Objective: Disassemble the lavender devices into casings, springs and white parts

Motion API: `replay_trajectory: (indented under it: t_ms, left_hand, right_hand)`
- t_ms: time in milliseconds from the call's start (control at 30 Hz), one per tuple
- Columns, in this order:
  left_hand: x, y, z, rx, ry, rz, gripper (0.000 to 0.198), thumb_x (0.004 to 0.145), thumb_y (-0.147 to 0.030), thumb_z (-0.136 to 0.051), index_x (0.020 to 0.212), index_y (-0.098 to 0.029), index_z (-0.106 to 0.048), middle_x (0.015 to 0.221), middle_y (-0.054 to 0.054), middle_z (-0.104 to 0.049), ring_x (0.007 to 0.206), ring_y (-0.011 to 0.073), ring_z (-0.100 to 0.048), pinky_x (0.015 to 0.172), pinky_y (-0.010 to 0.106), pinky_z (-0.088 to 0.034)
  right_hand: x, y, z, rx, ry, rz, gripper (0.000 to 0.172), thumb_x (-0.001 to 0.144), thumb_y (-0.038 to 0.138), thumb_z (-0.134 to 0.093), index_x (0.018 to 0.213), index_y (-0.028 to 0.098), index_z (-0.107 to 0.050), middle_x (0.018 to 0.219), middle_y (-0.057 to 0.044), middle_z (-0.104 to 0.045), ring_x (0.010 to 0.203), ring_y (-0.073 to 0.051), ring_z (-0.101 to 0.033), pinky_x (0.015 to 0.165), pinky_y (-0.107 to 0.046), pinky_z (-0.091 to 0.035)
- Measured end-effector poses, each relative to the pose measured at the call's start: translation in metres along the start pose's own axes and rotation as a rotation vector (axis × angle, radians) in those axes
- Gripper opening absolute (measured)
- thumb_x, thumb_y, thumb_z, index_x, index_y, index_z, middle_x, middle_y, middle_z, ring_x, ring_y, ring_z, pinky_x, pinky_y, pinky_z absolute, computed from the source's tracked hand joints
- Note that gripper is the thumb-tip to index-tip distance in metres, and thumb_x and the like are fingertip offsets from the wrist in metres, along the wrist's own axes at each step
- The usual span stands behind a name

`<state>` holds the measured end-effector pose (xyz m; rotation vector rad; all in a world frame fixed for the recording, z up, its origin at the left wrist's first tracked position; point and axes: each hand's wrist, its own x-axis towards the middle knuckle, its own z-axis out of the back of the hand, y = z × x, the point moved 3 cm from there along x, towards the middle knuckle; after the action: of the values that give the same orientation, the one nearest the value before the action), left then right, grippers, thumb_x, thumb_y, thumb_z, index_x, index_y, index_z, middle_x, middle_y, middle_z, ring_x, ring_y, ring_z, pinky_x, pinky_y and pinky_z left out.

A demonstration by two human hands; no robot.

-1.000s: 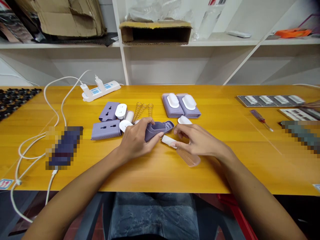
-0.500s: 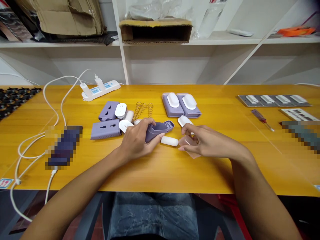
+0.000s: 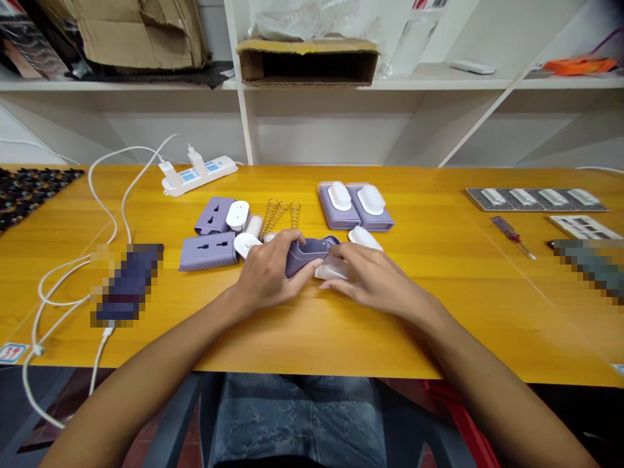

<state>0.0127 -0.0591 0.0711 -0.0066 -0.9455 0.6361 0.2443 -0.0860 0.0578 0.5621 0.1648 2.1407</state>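
My left hand [image 3: 270,272] is shut on a lilac plastic housing [image 3: 309,255], which it holds just above the yellow wooden table [image 3: 312,338]. My right hand [image 3: 374,278] grips a translucent pinkish plastic piece [image 3: 335,268] against a white oblong part [image 3: 319,273], which it partly hides. A white oval cap [image 3: 365,238] lies just beyond my right fingers. Near my left hand are a white round cover [image 3: 246,244] and a lilac socket housing [image 3: 208,252]. Behind them stand several coil springs [image 3: 275,218].
Two lilac housings with white caps [image 3: 355,206] lie at the back of the table. To the right are a red-handled screwdriver [image 3: 511,236] and a metal plate of white parts [image 3: 536,199]. A power strip [image 3: 197,175] and white cables [image 3: 97,214] lie left; a pixelated object [image 3: 127,285] hides detail.
My right hand has lifted the translucent piece from the table and brought it left, onto the white oblong part. My left hand and the lilac housing have barely moved.
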Motion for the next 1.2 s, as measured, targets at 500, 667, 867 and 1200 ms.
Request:
replay_trajectory:
  t_ms: [500,667,867,1200]
  left_hand:
    - [0.0002,0.0006,-0.0003,-0.005,0.006,0.003,0.038,0.099,-0.04,-0.076,0.123,-0.023,-0.052,0.108,0.006,-0.079,0.086,0.0194,-0.08,0.067,0.028,-0.057]
    - [0.0001,0.001,0.0002,-0.007,0.006,-0.005,0.039,0.098,-0.039,-0.076,0.123,-0.022,-0.052,0.109,0.006,-0.08,0.083,0.0186,-0.08,0.066,0.028,-0.056]
    - [-0.0002,0.0004,0.0002,0.009,0.007,-0.011,0.038,0.099,-0.041,-0.075,0.123,-0.023,-0.052,0.109,0.006,-0.08,0.084,0.019,-0.08,0.066,0.028,-0.056]
    - [-0.0025,-0.0023,0.0017,-0.234,-0.085,-0.204,0.048,0.097,-0.039,-0.085,0.122,-0.027,-0.046,0.132,0.017,-0.079,0.115,0.0257,-0.083,0.083,0.038,-0.07]
  right_hand:
    - [0.0016,0.0028,-0.0043,0.065,-0.004,0.027,0.039,0.102,0.048,-0.076,0.128,0.025,-0.057,0.12,-0.015,-0.077,0.107,-0.036,-0.076,0.085,-0.045,-0.06]
    - [0.0001,0.002,-0.0046,0.08,0.046,-0.026,0.035,0.103,0.04,-0.072,0.131,0.026,-0.056,0.125,-0.015,-0.075,0.11,-0.036,-0.075,0.089,-0.047,-0.061]
    - [0.0013,0.0004,-0.0052,0.083,0.058,-0.075,0.029,0.106,0.04,-0.065,0.13,0.025,-0.058,0.126,-0.016,-0.076,0.11,-0.036,-0.075,0.091,-0.048,-0.06]
    - [0.004,-0.0017,-0.0083,0.1,0.123,-0.06,0.023,0.107,0.044,-0.065,0.115,0.022,-0.065,0.115,-0.014,-0.075,0.105,-0.034,-0.072,0.093,-0.048,-0.059]
